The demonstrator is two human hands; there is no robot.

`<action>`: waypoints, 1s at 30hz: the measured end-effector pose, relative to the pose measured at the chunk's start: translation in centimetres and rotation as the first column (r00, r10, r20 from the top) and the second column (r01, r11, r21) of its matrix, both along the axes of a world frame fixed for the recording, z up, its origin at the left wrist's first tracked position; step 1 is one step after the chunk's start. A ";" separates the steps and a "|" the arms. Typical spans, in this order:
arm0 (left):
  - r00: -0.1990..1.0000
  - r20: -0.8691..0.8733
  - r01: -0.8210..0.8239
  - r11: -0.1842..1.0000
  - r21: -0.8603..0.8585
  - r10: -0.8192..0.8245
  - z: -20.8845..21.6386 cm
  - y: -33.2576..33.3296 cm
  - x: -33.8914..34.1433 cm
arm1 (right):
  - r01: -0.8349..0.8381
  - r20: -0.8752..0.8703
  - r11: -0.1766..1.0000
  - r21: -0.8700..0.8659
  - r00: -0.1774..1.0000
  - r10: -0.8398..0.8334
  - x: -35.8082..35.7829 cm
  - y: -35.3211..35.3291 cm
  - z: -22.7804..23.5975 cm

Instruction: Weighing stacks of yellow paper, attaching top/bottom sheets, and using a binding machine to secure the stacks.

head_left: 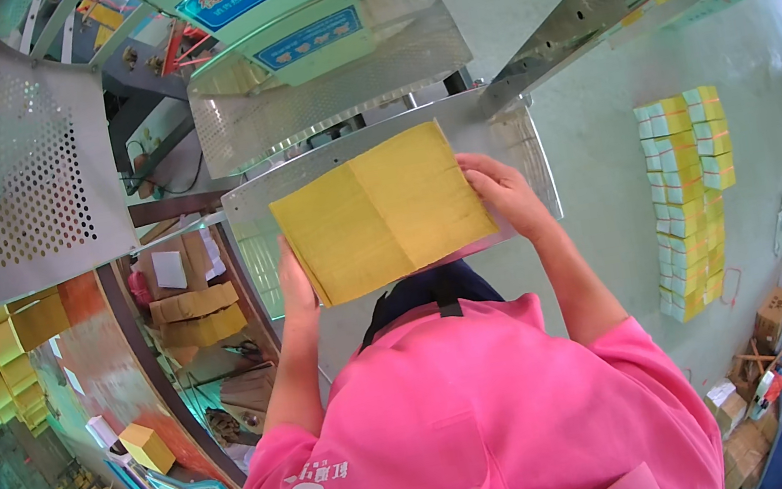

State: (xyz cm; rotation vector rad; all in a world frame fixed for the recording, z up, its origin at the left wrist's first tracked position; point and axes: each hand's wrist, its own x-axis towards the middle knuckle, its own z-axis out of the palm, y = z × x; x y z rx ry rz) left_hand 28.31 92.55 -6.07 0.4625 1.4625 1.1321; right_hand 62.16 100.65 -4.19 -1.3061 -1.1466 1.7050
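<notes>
Between my two hands is a stack of yellow paper sheets (381, 213), tilted a little, with a faint crease down its middle. My left hand (292, 279) presses along the stack's left edge, its fingers mostly hidden beside and behind the paper. At the right edge, my right hand (502, 189) grips the upper right side with the thumb near the top face. The stack is held over the metal table (249, 210) of a machine, just below its perforated steel guard (329, 102).
A perforated metal panel (6, 170) stands at the left and a steel beam (618, 3) slants at the upper right. Banded yellow and white bundles (683, 201) line the floor at right. On the left, a reddish-brown table (132, 374) stands near yellow stacks (0, 369).
</notes>
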 end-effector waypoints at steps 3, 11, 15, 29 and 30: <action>0.990 -0.124 0.065 0.997 -0.049 -0.070 -0.5 0.1 -0.4 | 0.006 -0.015 1.000 -0.004 1.000 -0.006 -0.1 -0.1 -0.4; 0.969 -0.165 0.185 0.982 -0.022 -0.186 -1.7 0.0 -1.5 | -0.013 0.107 0.998 0.056 0.994 0.007 -0.1 -0.8 1.1; 0.979 -0.146 0.144 0.989 -0.023 -0.145 -1.7 0.3 -0.8 | 0.007 0.109 0.995 0.095 0.994 -0.018 -0.5 -1.2 0.7; 0.462 -0.879 0.558 0.810 0.184 -0.119 -2.5 0.3 2.8 | 0.324 -0.472 0.936 -0.134 0.810 -0.348 0.5 3.3 -0.6; 0.467 -0.877 0.558 0.808 0.191 -0.116 -3.4 -0.1 3.4 | 0.419 -0.408 0.903 -0.091 0.812 -0.418 0.5 3.3 -0.6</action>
